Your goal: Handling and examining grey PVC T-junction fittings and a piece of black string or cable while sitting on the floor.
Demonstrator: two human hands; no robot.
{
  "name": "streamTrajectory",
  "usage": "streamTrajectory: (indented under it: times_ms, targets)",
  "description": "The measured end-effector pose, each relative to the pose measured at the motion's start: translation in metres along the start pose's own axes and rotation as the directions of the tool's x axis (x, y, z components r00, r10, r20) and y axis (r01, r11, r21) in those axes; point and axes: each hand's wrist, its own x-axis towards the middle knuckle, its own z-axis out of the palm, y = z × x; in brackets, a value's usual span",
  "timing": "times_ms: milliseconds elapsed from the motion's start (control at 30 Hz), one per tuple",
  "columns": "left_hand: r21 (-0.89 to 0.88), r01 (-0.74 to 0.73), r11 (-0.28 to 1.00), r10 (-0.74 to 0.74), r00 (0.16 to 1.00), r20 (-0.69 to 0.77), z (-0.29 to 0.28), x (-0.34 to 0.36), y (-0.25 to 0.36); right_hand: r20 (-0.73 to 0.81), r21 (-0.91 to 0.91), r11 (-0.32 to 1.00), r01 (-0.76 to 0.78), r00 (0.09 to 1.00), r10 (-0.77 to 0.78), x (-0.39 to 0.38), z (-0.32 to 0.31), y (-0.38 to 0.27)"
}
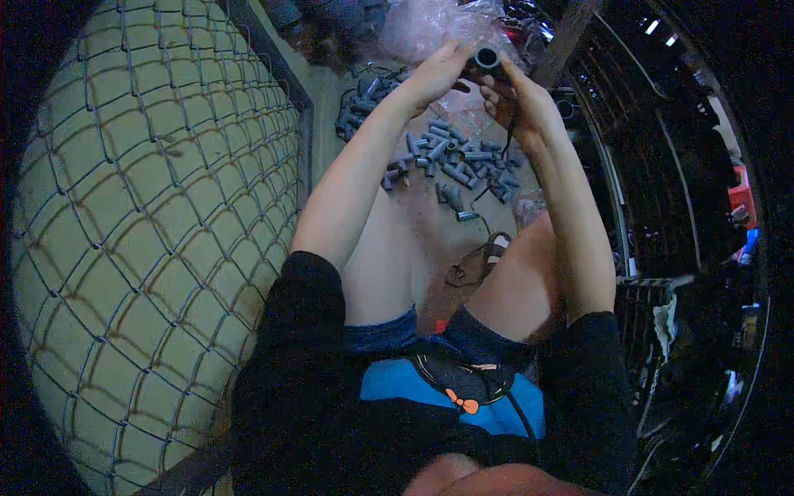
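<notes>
Out in front of me, both arms stretched forward, I hold a dark grey pipe fitting [486, 58] with its round open end toward me. My left hand [440, 76] closes on its left side. My right hand [517, 101] grips it from the right, fingers curled underneath; the fitting's far part is hidden behind the hands. A thin dark strip [509, 136] hangs down by the right hand. Below the hands, a loose pile of grey plastic pipe fittings [459, 157], many of them tee-shaped, lies on the floor.
A wire mesh fence [165, 215] with a metal frame stands close on my left. Clear plastic bags [438, 25] lie beyond my hands. Dark metal racking [645, 165] fills the right side, with a red container [742, 197] farther off. My foot in a shoe [499, 246] is near the pile.
</notes>
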Motion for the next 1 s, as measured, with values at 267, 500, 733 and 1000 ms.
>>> streamTrajectory:
  times_ms: [267, 500, 733, 1000]
  targets:
    - [-0.073, -0.057, 0.996, 0.05, 0.995, -0.085, 0.002, 0.0, 0.001, 0.214, 0.038, 0.998, -0.046, 0.976, 0.037, -0.004, -0.004, -0.005]
    - [0.088, -0.127, 0.988, 0.129, 0.991, -0.019, 0.002, -0.003, 0.003, 0.118, 0.021, 0.999, -0.031, 0.993, 0.028, 0.004, -0.008, 0.0]
    - [0.013, -0.109, 0.994, 0.109, 0.994, 0.008, 0.001, -0.005, 0.007, 0.201, 0.073, 0.995, -0.063, 0.978, 0.048, -0.001, -0.01, -0.007]
    - [0.099, -0.203, 0.974, 0.195, 0.977, 0.084, 0.01, -0.012, 0.014, 0.143, -0.017, 0.996, -0.091, 0.985, 0.093, 0.0, -0.018, -0.013]
